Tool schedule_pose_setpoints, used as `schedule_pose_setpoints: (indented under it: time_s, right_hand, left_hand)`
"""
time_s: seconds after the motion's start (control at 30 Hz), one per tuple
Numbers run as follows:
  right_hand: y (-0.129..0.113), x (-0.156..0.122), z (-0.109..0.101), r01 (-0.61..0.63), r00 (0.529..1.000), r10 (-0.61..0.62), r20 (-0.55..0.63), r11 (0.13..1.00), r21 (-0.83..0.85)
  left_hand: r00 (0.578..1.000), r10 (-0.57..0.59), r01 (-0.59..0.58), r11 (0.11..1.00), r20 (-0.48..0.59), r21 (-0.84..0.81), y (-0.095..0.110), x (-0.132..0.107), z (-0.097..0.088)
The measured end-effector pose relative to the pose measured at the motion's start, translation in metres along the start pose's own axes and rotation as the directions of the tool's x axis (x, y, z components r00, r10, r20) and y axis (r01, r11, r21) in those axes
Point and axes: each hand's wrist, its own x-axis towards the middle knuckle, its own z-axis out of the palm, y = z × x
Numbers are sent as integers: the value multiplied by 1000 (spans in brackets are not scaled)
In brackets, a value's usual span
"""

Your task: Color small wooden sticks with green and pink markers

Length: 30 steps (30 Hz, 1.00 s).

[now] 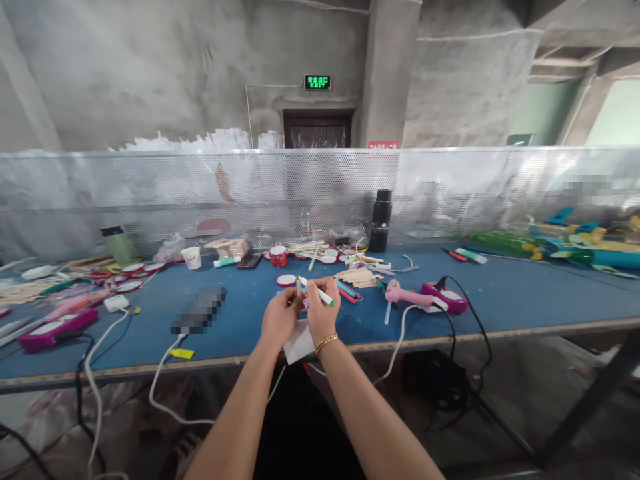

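In the head view, I am looking down at both hands, which are close together over the near edge of the table (500, 307). The left hand (280, 319) is closing its fingertips on a thin wooden stick (299, 286), which is standing upright just beside the right hand (323, 312). The right hand is pinching a marker (316, 291), whose green end is pointing left toward the stick. A white paper (299, 344) is lying under the hands. I think the stick should be held firmly low down and the marker brought to it slowly, so that nothing is slipping.

The table is blue and crowded. A pink glue gun (407, 295) is lying near on the right, more sticks (357, 276) are piled beyond it, and a black bottle (381, 220) is standing far. Behind, a perforated metal screen (150, 193) is running across, then concrete walls and a green exit sign (317, 83).
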Motion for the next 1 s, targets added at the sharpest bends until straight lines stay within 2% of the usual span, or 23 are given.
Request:
schedule_pose_setpoints:
  time_s: [0.2, 0.37, 0.53, 0.83, 1.0]
  right_hand:
    - [-4, -1, 1, -22, 999, 23, -27, 999, 25]
    - [-5, -2, 2, -35, 999, 34, 9, 998, 61]
    - [-1, -1, 2, -34, 999, 36, -40, 998, 52]
    - [-6, -2, 2, -65, 998, 66, -9, 996, 67]
    - [-6, -2, 2, -43, 999, 43, 0, 997, 66]
  left_hand:
    - [1000, 0, 0, 1000, -3, -18, 1, 0, -1]
    - [1000, -12, 12, 1000, 0, -19, -1, 0, 0]
    - [1000, -10, 10, 1000, 3, -25, -6, 2, 0]
    - [1000, -28, 27, 998, -4, -57, -5, 1, 0]
    - [1000, -15, 15, 999, 2, -45, -5, 1, -1]
